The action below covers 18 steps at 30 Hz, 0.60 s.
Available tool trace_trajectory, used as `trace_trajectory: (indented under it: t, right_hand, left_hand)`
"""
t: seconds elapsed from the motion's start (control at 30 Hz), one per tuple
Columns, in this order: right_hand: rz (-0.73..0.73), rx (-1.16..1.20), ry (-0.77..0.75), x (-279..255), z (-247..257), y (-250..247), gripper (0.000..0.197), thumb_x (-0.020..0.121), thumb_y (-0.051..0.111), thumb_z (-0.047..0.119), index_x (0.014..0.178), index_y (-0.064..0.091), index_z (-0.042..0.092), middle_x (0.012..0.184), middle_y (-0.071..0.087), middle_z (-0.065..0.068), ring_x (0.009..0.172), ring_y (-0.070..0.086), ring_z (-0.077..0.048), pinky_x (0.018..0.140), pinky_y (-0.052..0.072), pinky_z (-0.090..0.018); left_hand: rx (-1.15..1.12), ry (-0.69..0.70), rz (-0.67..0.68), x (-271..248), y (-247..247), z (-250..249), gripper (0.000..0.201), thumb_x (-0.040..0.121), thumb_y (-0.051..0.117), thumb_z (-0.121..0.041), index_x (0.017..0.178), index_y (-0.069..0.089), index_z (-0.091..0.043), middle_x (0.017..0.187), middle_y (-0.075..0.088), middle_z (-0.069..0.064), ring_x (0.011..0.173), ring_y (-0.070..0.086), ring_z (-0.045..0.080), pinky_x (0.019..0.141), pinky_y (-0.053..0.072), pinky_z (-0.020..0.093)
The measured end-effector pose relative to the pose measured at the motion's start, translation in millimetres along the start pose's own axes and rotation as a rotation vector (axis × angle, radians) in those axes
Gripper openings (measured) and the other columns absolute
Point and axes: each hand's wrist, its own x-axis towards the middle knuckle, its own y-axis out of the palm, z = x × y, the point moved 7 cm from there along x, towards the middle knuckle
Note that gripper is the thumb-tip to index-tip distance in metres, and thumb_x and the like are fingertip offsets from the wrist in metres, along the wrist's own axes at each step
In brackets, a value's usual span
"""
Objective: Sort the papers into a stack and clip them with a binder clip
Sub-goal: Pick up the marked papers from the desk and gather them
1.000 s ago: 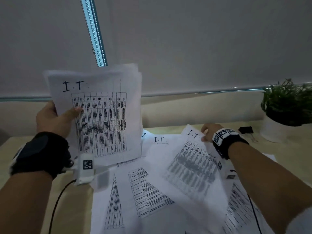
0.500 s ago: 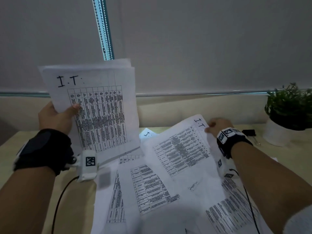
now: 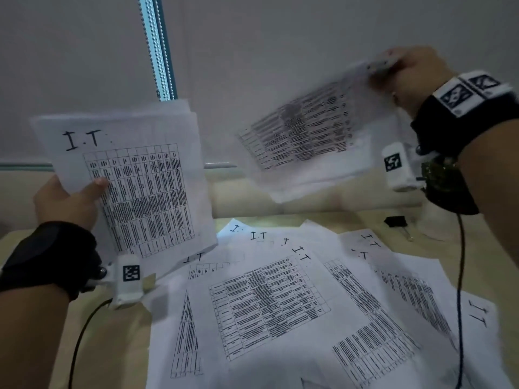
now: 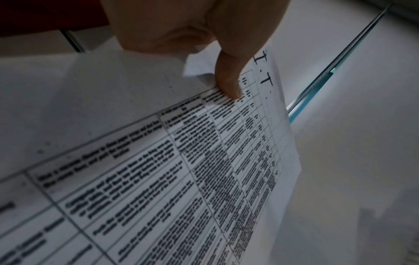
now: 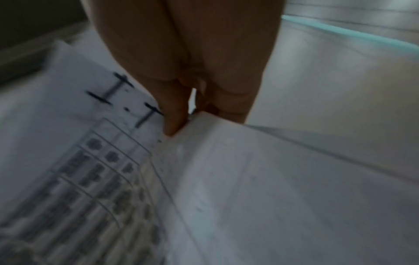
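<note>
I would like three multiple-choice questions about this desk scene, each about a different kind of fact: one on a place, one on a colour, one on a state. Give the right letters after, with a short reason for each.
1. Where is the binder clip?
A. on the desk at the far right, beside the loose papers
B. on the stack in the left hand
C. in the right hand

2. What colour is the binder clip?
A. white
B. black
C. blue

3. What is the state of the single sheet?
A. flat on the desk
B. clipped to the stack
C. lifted in the air, pinched by the right hand

Answers:
1 A: it lies on the desk, apart from both hands.
2 B: its body is dark black.
3 C: the right hand's fingers pinch its top edge, while the left hand holds the stack.
</note>
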Motion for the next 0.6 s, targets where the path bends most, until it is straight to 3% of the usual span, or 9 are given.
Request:
trace_trajectory:
  t: [0.07, 0.1, 0.13, 0.2, 0.27, 0.33, 0.4, 0.5, 0.6]
  right_hand:
    - [0.098, -0.087, 0.068, -14.7, 1.1, 17.4, 0.025, 0.082, 0.067, 0.008, 0.063, 0.069, 0.025, 0.059, 0.064, 0.013, 0.064, 0.054, -0.009, 0.055, 0.041, -0.017]
    - [0.178, -0.197, 0.127, -26.0, -6.5, 32.2, 0.011, 0.083, 0.067, 0.012, 0.077, 0.071, 0.020, 0.077, 0.067, 0.000, 0.074, 0.055, -0.020, 0.063, 0.041, -0.021]
    - [0.232, -0.321, 0.186, -40.7, -16.8, 47.1, 0.014, 0.084, 0.066, 0.015, 0.097, 0.070, 0.011, 0.097, 0.065, -0.010, 0.088, 0.057, -0.024, 0.072, 0.041, -0.023]
    - [0.344, -0.433, 0.311, -74.5, -48.8, 82.0, 0.039, 0.083, 0.068, 0.019, 0.119, 0.062, 0.008, 0.125, 0.061, -0.011, 0.112, 0.057, -0.027, 0.088, 0.042, -0.026]
    - [0.470, -0.424, 0.454, -112.9, -82.1, 115.9, 0.043, 0.081, 0.069, 0.020, 0.122, 0.061, 0.009, 0.130, 0.058, -0.011, 0.119, 0.054, -0.028, 0.091, 0.044, -0.028]
    - [0.637, -0.526, 0.505, -154.3, -108.8, 150.2, 0.042, 0.085, 0.063, 0.021, 0.125, 0.058, 0.007, 0.133, 0.055, -0.014, 0.123, 0.051, -0.030, 0.098, 0.043, -0.034]
    - [0.734, -0.653, 0.512, -190.4, -124.4, 176.7, 0.041, 0.089, 0.058, 0.023, 0.126, 0.056, 0.006, 0.134, 0.053, -0.016, 0.124, 0.050, -0.031, 0.099, 0.043, -0.034]
    - [0.817, -0.664, 0.508, -216.6, -139.2, 201.8, 0.036, 0.090, 0.053, 0.014, 0.124, 0.056, 0.003, 0.132, 0.054, -0.015, 0.122, 0.052, -0.029, 0.078, 0.049, -0.009]
    - [0.869, -0.788, 0.371, -216.0, -134.7, 210.8, 0.033, 0.089, 0.052, 0.010, 0.121, 0.058, 0.005, 0.128, 0.056, -0.013, 0.118, 0.055, -0.029, 0.082, 0.050, -0.020]
  left_hand:
    - [-0.015, -0.008, -0.001, 3.1, -4.5, 5.4, 0.055, 0.071, 0.073, -0.047, 0.115, 0.065, -0.016, 0.102, 0.069, 0.009, 0.092, 0.066, 0.022, 0.090, 0.050, 0.040]
    - [-0.014, -0.017, -0.008, 14.5, -6.5, 15.9, 0.052, 0.074, 0.073, -0.045, 0.115, 0.065, -0.014, 0.100, 0.068, 0.008, 0.089, 0.065, 0.019, 0.087, 0.049, 0.036]
    - [-0.022, -0.033, -0.003, 28.5, -7.3, 32.4, 0.049, 0.078, 0.073, -0.041, 0.115, 0.064, -0.010, 0.101, 0.067, 0.007, 0.087, 0.064, 0.016, 0.086, 0.048, 0.032]
    - [-0.070, -0.165, 0.007, 66.8, -7.0, 105.1, 0.055, 0.085, 0.068, -0.035, 0.125, 0.056, 0.001, 0.116, 0.062, 0.011, 0.085, 0.062, 0.002, 0.085, 0.045, 0.018]
    - [-0.114, -0.147, 0.065, 81.1, -3.5, 142.3, 0.072, 0.077, 0.070, -0.051, 0.128, 0.056, -0.002, 0.127, 0.060, 0.014, 0.092, 0.063, 0.001, 0.091, 0.044, 0.018]
    - [-0.040, -0.138, 0.027, 53.0, -12.7, 89.7, 0.072, 0.068, 0.074, -0.057, 0.118, 0.064, -0.007, 0.114, 0.066, 0.011, 0.094, 0.062, 0.016, 0.092, 0.046, 0.031]
    - [-0.007, -0.119, 0.069, -13.3, -6.0, 4.4, 0.051, 0.078, 0.073, -0.037, 0.118, 0.064, -0.008, 0.104, 0.064, 0.004, 0.092, 0.059, 0.016, 0.086, 0.045, 0.031]
    - [0.028, -0.052, 0.034, -34.1, -2.1, -22.0, 0.042, 0.084, 0.070, -0.019, 0.122, 0.061, -0.005, 0.104, 0.061, 0.003, 0.094, 0.057, 0.016, 0.083, 0.042, 0.026]
    - [-0.021, -0.059, 0.046, -30.8, 3.5, -20.9, 0.041, 0.084, 0.069, -0.016, 0.123, 0.061, -0.005, 0.109, 0.063, 0.007, 0.095, 0.057, 0.016, 0.082, 0.041, 0.024]
